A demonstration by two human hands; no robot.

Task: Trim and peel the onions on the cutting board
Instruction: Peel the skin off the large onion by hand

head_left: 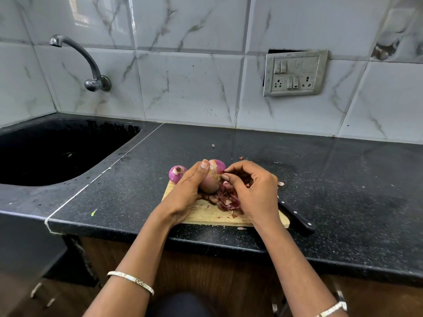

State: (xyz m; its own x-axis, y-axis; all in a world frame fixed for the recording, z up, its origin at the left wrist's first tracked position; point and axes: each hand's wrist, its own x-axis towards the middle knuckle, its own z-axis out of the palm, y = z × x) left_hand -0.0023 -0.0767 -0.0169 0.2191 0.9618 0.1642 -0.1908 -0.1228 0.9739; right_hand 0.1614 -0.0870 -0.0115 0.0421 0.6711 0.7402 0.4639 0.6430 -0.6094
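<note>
My left hand point(187, 188) grips the pale half-peeled onion point(209, 181); right fingers point(225, 177) pinch its skin; a black-handled knife point(297, 217) lies at 4 o'clock on the black speckled counter point(343, 191).

No text, label, brand, number or sign can be read anywhere in this view.
</note>
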